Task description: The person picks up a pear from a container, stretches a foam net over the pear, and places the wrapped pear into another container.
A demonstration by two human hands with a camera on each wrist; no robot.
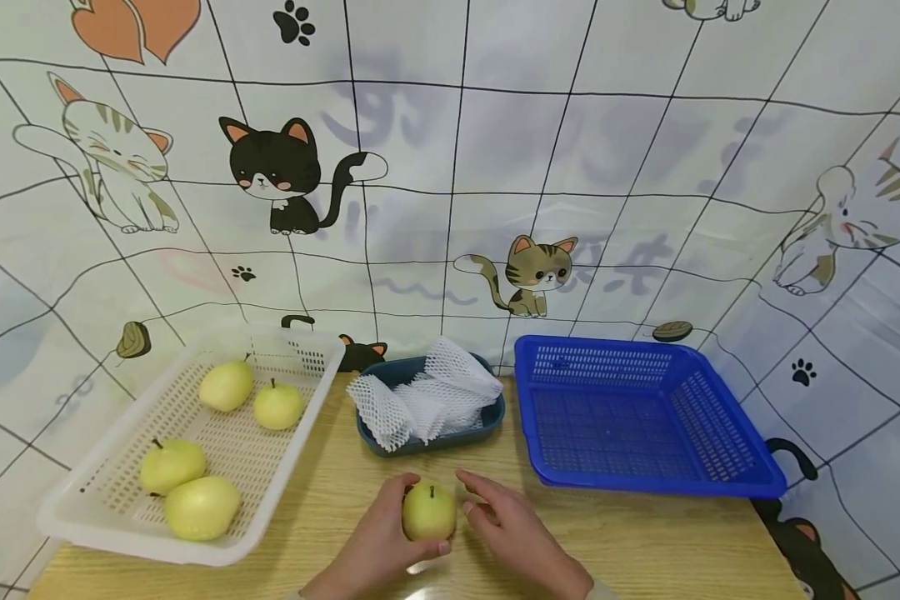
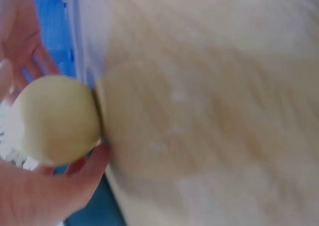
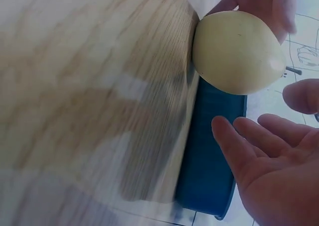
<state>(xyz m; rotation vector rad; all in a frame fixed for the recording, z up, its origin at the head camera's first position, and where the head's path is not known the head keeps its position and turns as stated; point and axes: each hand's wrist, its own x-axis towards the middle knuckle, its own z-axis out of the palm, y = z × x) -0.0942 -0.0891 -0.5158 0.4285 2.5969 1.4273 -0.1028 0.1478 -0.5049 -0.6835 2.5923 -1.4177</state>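
Note:
My left hand holds a round yellow-green pear by its side, thumb in front and fingers behind. The pear's stem points up. Just right of it is my right hand, fingers loosely extended and apart from the fruit. In the right wrist view a gap shows between that hand and the pear. Behind both hands stands a dark teal tray heaped with white foam net sleeves. The left wrist view shows the pear against my curled fingers.
At the left a white perforated basket contains several pears. A blue plastic basket stands at the right with nothing in it. All rest on a wood-grain table, backed by a cat-patterned sheet.

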